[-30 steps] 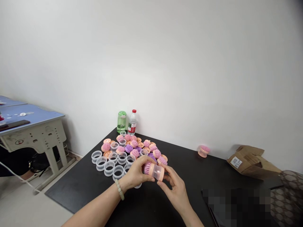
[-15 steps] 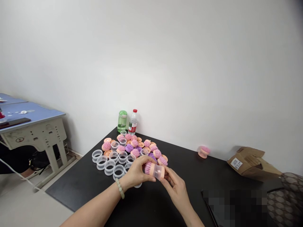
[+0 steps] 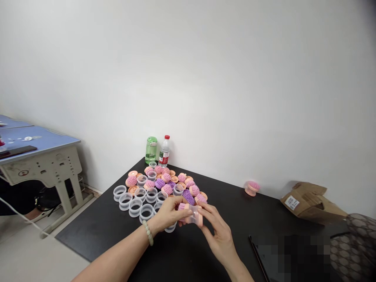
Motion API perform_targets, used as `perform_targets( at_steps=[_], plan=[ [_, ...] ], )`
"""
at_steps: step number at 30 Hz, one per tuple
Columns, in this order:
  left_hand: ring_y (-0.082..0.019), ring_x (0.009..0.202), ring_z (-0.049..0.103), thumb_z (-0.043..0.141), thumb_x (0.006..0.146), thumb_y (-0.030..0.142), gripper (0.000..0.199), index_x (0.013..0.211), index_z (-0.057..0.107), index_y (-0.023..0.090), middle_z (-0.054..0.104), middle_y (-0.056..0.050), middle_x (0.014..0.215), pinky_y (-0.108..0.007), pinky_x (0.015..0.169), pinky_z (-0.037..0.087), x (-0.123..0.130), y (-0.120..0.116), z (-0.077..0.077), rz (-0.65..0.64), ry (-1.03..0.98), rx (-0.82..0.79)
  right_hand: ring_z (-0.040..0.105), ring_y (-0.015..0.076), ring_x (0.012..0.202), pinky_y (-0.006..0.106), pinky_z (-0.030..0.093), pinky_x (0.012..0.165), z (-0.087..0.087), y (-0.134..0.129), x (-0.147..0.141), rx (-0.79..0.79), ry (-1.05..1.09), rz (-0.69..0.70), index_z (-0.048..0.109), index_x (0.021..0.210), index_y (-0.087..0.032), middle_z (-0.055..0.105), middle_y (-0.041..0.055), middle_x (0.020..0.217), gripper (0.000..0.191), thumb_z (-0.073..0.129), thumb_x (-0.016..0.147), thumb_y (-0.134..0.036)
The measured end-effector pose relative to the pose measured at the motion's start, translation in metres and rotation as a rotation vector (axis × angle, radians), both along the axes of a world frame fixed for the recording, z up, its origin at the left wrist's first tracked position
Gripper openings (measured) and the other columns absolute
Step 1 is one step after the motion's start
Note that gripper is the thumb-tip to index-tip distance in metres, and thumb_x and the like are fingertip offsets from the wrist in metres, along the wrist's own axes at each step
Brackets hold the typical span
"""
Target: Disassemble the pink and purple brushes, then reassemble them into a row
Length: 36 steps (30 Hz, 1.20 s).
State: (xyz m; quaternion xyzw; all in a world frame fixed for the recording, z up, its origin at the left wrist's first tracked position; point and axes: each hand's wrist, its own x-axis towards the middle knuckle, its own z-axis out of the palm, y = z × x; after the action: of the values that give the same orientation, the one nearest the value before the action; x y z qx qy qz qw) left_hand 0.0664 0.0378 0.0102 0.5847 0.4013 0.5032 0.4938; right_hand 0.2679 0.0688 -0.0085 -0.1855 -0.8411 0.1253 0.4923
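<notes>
Standing at far left, a blue-topped surface [image 3: 38, 147] on grey metal legs carries a dark phone [image 3: 17, 152]. On the black surface [image 3: 96, 231], translucent plastic rings [image 3: 125, 201] lie in loose rows, while a green bottle [image 3: 151, 150] and a red-capped water bottle [image 3: 164, 152] stand by the wall behind a heap of pink, purple and peach brush heads [image 3: 164, 182]. The left hand [image 3: 168, 213], with a pale bead bracelet [image 3: 147, 233] at its wrist, has its fingers [image 3: 173, 203] curled close together over the pink bristled end of a scrub brush [image 3: 192, 215], held between both hands just in front of the heap. The right hand [image 3: 219, 231] has its fingers [image 3: 209, 211] slightly spread, pinching the peach end. The brush looks light and hollow, with a stiff clear sleeve that may prove slippery; the peach rim seems the surest place to take hold, since the soft bristles would give less grip. Further right, a lone pink brush [image 3: 252, 188] stands near the wall, with a crumpled cardboard package [image 3: 308, 203] bearing a white label beyond it.
</notes>
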Motion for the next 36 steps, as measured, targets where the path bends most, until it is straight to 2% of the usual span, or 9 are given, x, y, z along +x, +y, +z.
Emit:
perform_targets(
  at_steps=[6,12,16,20,26,28,31,34,36],
  plan=[
    [-0.013,0.062,0.055,0.081,0.068,0.044,0.043,0.091,0.062,0.013,0.06,0.0,0.072,-0.023,0.056,0.045,-0.002,0.001,0.002,0.002,-0.028,0.042,0.069,0.0232,0.1,0.033,0.059,0.085,-0.006,0.001,0.001,-0.1,-0.024,-0.029,0.055,0.134,-0.026,0.066,0.0102,0.12,0.047,0.066,0.089,-0.023],
    [-0.017,0.079,0.054,0.089,0.056,0.051,0.059,0.097,0.066,0.015,0.061,-0.002,0.088,-0.026,0.07,0.042,-0.005,0.001,0.003,0.038,0.111,0.297,0.07,0.0218,0.08,0.03,0.058,0.074,-0.009,0.002,0.003,-0.353,-0.029,-0.067,0.062,0.122,-0.019,0.072,0.0088,0.098,0.036,0.058,0.093,-0.04],
    [-0.02,0.083,0.054,0.082,0.061,0.06,0.06,0.098,0.067,0.016,0.062,-0.005,0.092,-0.028,0.074,0.041,-0.005,-0.001,0.004,0.08,0.236,0.43,0.065,0.0183,0.064,0.025,0.054,0.061,-0.004,-0.001,-0.001,-0.593,-0.035,-0.018,0.065,0.11,-0.019,0.067,0.0024,0.074,0.035,0.052,0.094,-0.047],
    [-0.021,0.083,0.056,0.076,0.065,0.066,0.061,0.098,0.065,0.015,0.063,-0.006,0.093,-0.029,0.074,0.042,-0.004,-0.002,0.005,0.089,0.266,0.468,0.061,0.0169,0.058,0.026,0.051,0.059,-0.002,-0.002,-0.003,-0.677,0.013,0.011,0.066,0.105,-0.018,0.062,-0.0004,0.067,0.038,0.053,0.092,-0.052],
    [-0.023,0.091,0.058,0.08,0.072,0.049,0.043,0.098,0.064,0.018,0.064,-0.005,0.097,-0.033,0.082,0.044,-0.002,-0.004,0.005,0.148,0.423,0.502,0.065,0.0185,0.061,0.03,0.054,0.062,-0.005,0.001,-0.007,-0.795,0.007,0.016,0.067,0.113,-0.016,0.066,0.0023,0.073,0.046,0.049,0.094,-0.054],
    [-0.024,0.096,0.058,0.081,0.074,0.039,0.038,0.101,0.063,0.019,0.062,-0.006,0.102,-0.035,0.086,0.045,-0.002,-0.004,0.003,0.18,0.498,0.484,0.068,0.0204,0.072,0.032,0.057,0.066,-0.006,0.002,-0.007,-0.741,0.002,-0.024,0.062,0.124,-0.019,0.07,0.007,0.094,0.046,0.049,0.094,-0.051],
    [-0.026,0.103,0.058,0.078,0.076,0.027,0.035,0.107,0.062,0.022,0.061,-0.007,0.109,-0.039,0.091,0.047,-0.002,-0.003,-0.002,0.202,0.596,0.476,0.066,0.025,0.098,0.038,0.058,0.082,-0.004,0.004,-0.005,-0.444,-0.01,-0.091,0.058,0.131,-0.024,0.065,0.011,0.12,0.045,0.062,0.089,-0.041],
    [-0.028,0.109,0.058,0.075,0.075,0.019,0.045,0.116,0.057,0.023,0.061,-0.008,0.115,-0.044,0.095,0.047,-0.002,-0.002,-0.01,0.23,0.637,0.499,0.058,0.0281,0.112,0.044,0.052,0.096,0.0,0.003,-0.002,-0.158,-0.1,-0.092,0.061,0.127,-0.026,0.066,0.0094,0.121,0.049,0.075,0.08,-0.03],
    [-0.029,0.111,0.058,0.073,0.073,0.015,0.053,0.12,0.053,0.024,0.062,-0.008,0.117,-0.047,0.096,0.048,0.0,-0.001,-0.016,0.256,0.638,0.521,0.057,0.0285,0.112,0.046,0.051,0.097,0.002,0.001,-0.003,-0.08,-0.142,-0.097,0.061,0.126,-0.026,0.067,0.0086,0.119,0.053,0.079,0.077,-0.026]
  ],
)
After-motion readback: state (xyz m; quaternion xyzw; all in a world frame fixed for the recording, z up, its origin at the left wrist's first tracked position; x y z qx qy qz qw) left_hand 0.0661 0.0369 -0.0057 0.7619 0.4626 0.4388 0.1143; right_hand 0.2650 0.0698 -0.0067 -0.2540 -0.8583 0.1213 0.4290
